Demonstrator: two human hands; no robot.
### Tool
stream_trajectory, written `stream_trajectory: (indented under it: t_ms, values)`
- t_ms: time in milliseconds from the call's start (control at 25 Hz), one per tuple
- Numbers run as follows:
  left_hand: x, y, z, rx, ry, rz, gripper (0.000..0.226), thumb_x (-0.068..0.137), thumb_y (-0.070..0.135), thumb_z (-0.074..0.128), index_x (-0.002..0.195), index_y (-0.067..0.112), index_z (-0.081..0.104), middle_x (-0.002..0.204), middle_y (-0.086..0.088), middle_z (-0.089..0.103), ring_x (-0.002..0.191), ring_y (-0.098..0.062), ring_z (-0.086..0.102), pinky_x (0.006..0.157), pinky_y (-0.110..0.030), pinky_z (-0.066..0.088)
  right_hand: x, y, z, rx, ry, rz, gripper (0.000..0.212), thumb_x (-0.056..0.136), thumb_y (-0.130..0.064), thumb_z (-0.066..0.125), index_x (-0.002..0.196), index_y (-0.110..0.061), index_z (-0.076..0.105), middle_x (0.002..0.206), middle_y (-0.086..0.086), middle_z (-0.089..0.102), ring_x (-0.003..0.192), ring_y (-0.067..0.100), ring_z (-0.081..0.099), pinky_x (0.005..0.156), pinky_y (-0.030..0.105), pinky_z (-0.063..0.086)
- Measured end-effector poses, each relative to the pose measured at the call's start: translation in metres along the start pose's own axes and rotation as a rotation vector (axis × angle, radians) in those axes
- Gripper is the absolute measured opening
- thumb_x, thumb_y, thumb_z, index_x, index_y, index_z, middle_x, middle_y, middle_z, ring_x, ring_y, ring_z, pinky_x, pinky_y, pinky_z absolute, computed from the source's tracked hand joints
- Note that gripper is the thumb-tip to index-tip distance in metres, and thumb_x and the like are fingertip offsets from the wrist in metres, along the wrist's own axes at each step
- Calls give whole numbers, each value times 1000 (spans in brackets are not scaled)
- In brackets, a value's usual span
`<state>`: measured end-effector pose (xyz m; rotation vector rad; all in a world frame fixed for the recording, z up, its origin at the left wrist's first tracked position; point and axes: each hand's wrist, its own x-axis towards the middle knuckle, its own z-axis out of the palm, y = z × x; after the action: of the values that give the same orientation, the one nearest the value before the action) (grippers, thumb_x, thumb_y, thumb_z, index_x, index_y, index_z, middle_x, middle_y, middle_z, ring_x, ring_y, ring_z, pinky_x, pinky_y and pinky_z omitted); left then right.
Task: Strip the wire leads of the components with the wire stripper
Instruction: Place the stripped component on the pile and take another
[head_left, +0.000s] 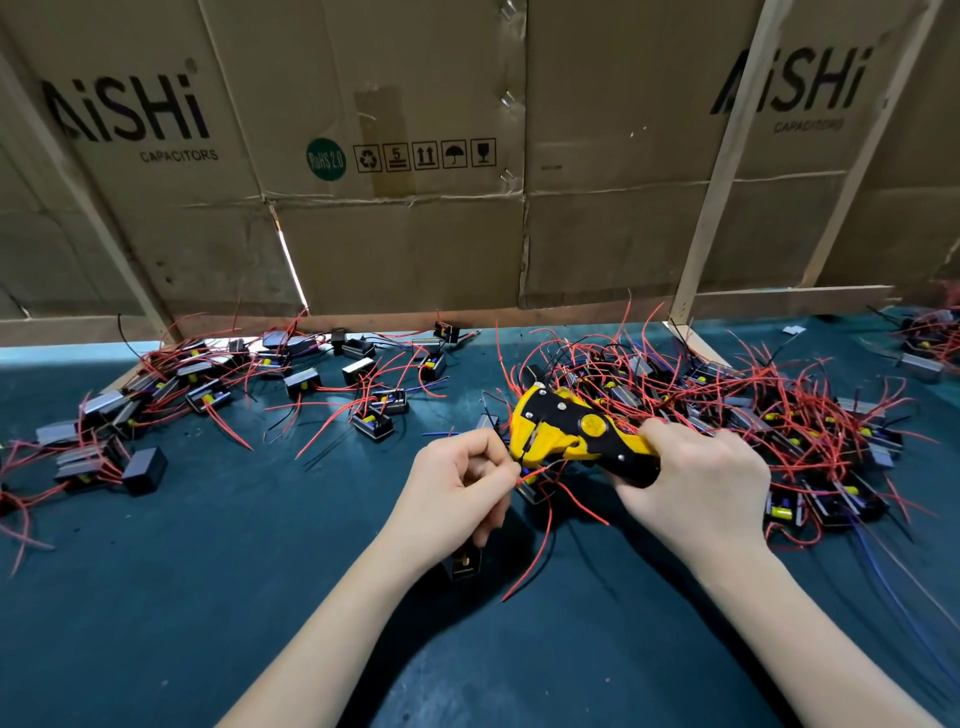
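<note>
Near the centre of the frame, the right hand (696, 483) wraps its curled fingers around the handles of a yellow and black wire stripper (571, 431), whose head points toward the left. Just below that head, the left hand (462, 483) pinches a red wire lead (535, 472) between thumb and fingertips, the other fingers curled in. A small black component (464, 564) hangs below the left hand. A dense pile of components (769, 410) with red leads lies at centre right on the dark green table (208, 597); a looser scatter of components (208, 395) sits at centre left. Cardboard sheets (395, 156) printed "AiSHi CAPACITORS" fill the upper frame.
</note>
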<state>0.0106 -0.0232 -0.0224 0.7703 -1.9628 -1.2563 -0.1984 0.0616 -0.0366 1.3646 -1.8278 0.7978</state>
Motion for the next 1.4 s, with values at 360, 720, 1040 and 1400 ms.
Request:
stream_trajectory:
  t_ms: [360, 720, 1040, 1400]
  values:
    - [5, -6, -4, -215, -70, 26, 23, 100, 16, 53, 85, 1, 62, 60, 3, 47, 53, -13, 37, 51, -16, 34, -3, 14, 12, -102, -147, 185, 57, 62, -49, 85, 98, -9, 65, 86, 7, 63, 83, 33, 59, 79, 42, 36]
    - [11, -13, -4, -346, -140, -33, 30, 96, 34, 46, 86, 14, 66, 58, -5, 51, 47, -17, 41, 50, -18, 38, -6, 8, 12, -71, -149, 153, 53, 65, -52, 78, 97, -13, 65, 86, 3, 62, 85, 32, 59, 79, 41, 33]
    - [6, -12, 2, -203, 37, 42, 22, 100, 18, 54, 80, 12, 61, 57, 1, 50, 46, -16, 42, 51, -18, 38, -4, 8, 10, -50, -154, 161, 51, 66, -53, 77, 96, -13, 66, 86, 3, 63, 84, 32, 59, 79, 40, 33]
    - [0, -13, 15, 76, 206, 74, 21, 96, 20, 61, 75, 18, 58, 50, 4, 55, 37, -15, 47, 41, -19, 36, -4, 6, 10, -115, -116, 114, 53, 58, -44, 83, 94, -10, 64, 85, 6, 61, 80, 32, 57, 76, 41, 34]
